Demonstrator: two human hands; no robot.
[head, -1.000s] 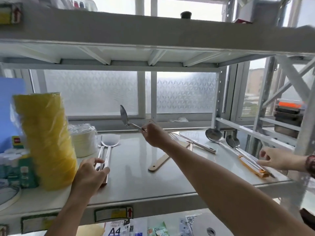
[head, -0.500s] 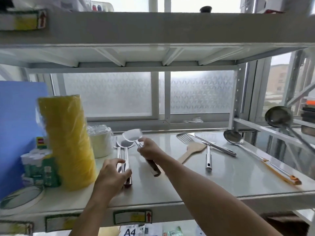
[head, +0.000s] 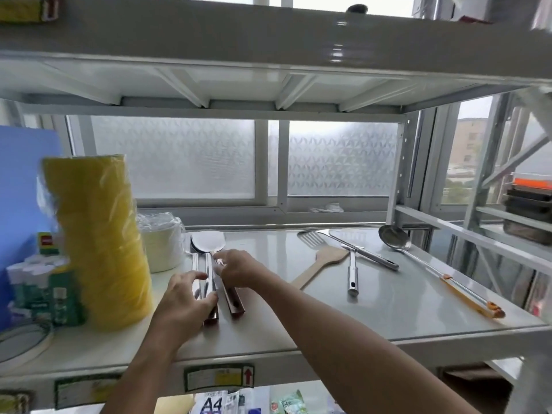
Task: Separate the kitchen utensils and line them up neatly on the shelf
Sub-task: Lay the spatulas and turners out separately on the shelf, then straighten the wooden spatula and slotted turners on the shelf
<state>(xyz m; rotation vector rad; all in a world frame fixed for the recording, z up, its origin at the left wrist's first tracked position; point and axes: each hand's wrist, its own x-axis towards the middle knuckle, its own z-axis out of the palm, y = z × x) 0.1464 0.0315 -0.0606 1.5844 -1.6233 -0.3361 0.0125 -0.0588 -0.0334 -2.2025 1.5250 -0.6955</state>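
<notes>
Several steel utensils lie side by side at the left of the white shelf point(head: 373, 318). My left hand point(head: 186, 297) presses on the handles of the two left ones point(head: 197, 268). My right hand point(head: 239, 268) grips the handle of a brown-handled steel turner point(head: 234, 303) laid down just right of them, its blade point(head: 210, 242) pointing to the window. Further right lie a wooden spatula point(head: 324, 259), a slotted steel turner point(head: 352, 271), another steel turner point(head: 363, 252) crossing it, and a long ladle point(head: 394, 237) with an orange-tipped handle.
A tall yellow wrapped roll point(head: 98, 240) stands left of the utensils, with a stack of white bowls point(head: 161, 246) behind it. Small boxes and a blue board point(head: 27, 174) crowd the far left. An upper shelf point(head: 268, 40) hangs low overhead. Another rack point(head: 525, 210) stands to the right.
My right hand carried the brown-handled turner from mid-air down onto the shelf beside the two aligned utensils. My left hand stayed on those handles. The view shifted left; another person's hand and lifted ladle left view.
</notes>
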